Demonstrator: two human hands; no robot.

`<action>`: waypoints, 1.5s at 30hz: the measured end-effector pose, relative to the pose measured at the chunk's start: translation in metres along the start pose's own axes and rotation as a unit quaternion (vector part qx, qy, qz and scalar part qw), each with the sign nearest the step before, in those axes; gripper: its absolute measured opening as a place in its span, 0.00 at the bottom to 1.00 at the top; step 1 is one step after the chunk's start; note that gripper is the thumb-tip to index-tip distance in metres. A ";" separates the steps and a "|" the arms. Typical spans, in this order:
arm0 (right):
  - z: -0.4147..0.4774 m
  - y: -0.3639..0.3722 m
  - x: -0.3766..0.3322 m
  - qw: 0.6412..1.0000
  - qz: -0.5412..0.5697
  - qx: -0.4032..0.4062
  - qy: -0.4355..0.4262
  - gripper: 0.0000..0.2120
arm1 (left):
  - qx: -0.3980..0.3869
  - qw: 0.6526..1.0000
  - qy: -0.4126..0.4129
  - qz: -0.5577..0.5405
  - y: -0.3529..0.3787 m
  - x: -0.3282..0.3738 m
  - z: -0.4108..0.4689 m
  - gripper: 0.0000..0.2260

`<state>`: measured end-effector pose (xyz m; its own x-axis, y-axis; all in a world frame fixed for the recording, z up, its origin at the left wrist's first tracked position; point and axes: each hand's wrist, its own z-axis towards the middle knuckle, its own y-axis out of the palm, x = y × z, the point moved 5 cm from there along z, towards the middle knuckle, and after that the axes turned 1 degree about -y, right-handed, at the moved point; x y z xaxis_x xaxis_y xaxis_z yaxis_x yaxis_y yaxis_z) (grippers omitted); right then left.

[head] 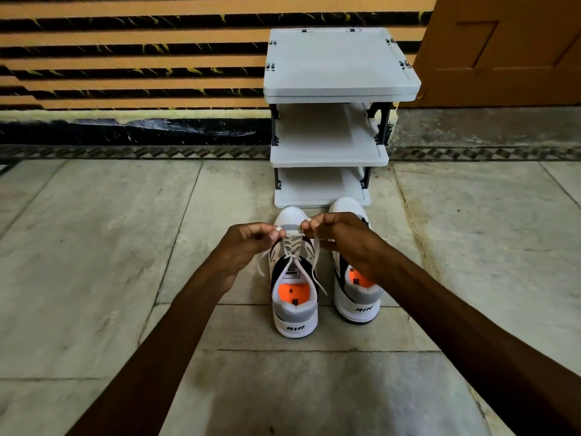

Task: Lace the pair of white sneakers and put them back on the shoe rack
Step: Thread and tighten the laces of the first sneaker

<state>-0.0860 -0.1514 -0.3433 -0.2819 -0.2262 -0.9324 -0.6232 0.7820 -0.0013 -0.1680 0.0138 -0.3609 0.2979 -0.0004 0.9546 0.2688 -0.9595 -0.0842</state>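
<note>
Here, the head camera, the only view, looks down along two bare forearms to a pale stone-tiled floor [94, 262]. Two white sneakers with grey heel collars and orange insoles stand side by side, heels toward the wearer and toes pointing at a small white plastic shoe rack [330, 152] with three open shelves, just beyond them against a striped orange-and-black wall [125, 58]. The left sneaker [294, 297] is the one being worked on: its flat white lace [290, 250] crosses the eyelets in several rows, and two loose ends trail down either side.

The left hand [243, 250] is closed in a pinch, thumb and fingertips gripping one strand near the toe end. The right hand [342, 237] is likewise pinched on the other strand, and its wrist covers part of the right sneaker [358, 297], so that shoe's lacing cannot be seen. Both strands are drawn up and apart, probably to even them out and tighten the crossings. The sneakers probably sit close to the rack for an easy return. Nothing is shelved yet.
</note>
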 end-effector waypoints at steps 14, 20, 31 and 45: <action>0.013 0.014 0.033 0.979 0.193 0.056 0.039 0.08 | 0.184 0.980 -0.003 -0.073 0.018 -0.019 0.003 0.11; 0.015 0.019 0.032 0.976 0.195 0.081 0.047 0.11 | 0.188 0.982 0.032 0.007 0.021 -0.013 0.002 0.09; 0.016 0.016 0.030 0.983 0.151 0.072 0.077 0.11 | 0.136 0.969 0.093 0.182 0.034 -0.005 -0.002 0.11; 0.018 0.008 0.030 0.989 0.098 0.092 0.066 0.08 | 0.097 0.923 0.133 0.347 0.044 0.001 -0.008 0.17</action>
<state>-0.0866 -0.1414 -0.3779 -0.4836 -0.1243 -0.8664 -0.4071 0.9082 0.0969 -0.1634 -0.0307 -0.3613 0.2313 -0.6909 0.6850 0.2641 -0.6331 -0.7276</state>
